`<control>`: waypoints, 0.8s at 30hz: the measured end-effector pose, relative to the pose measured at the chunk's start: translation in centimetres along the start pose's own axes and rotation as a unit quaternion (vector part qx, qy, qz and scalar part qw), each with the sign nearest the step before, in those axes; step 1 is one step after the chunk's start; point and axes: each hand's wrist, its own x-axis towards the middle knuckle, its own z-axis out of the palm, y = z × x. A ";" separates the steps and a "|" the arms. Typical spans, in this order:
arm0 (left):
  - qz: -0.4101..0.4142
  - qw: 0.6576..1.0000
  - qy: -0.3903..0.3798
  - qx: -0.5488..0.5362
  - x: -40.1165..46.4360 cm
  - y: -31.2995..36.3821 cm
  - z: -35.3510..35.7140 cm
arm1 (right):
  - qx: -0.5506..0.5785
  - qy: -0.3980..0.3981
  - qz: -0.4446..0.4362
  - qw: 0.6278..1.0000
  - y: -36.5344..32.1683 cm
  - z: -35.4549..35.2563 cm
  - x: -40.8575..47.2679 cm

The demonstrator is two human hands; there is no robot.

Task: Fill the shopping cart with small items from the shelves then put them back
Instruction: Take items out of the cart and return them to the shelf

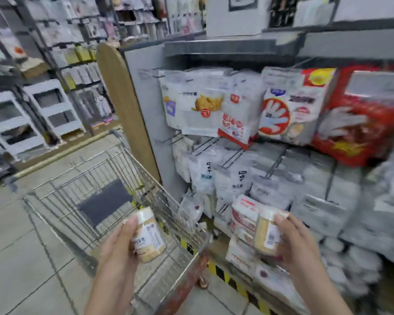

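Both hands are closed around small jars: the left hand [118,244] wraps its grip round one toothpick jar [148,235], held over the near end of the wire shopping cart [105,178], and the right hand [298,242] clasps a second jar [267,233] just off the cart's right side, in front of the lower shelves [282,169]. The cart basket looks bare of goods apart from a dark panel (motion blur makes small things hard to rule out), so this could be either loading or returning; I cannot tell which.

If loading, the sound way is to lower each jar well inside the basket before letting go, since the wire gaps are wide and a short round jar could roll. If returning, stand it upright on a flat shelf spot.

Each jar is a clear plastic cylinder with a pale lid, packed with tan sticks and wrapped in a white label bearing print and a barcode. They look light and rigid, easy for one hand.
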 end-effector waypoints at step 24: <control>-0.232 0.857 -0.456 0.062 -34.8 -15.0 38.0 | 0.115 0.484 -0.122 0.859 -4.5 -46.8 -35.0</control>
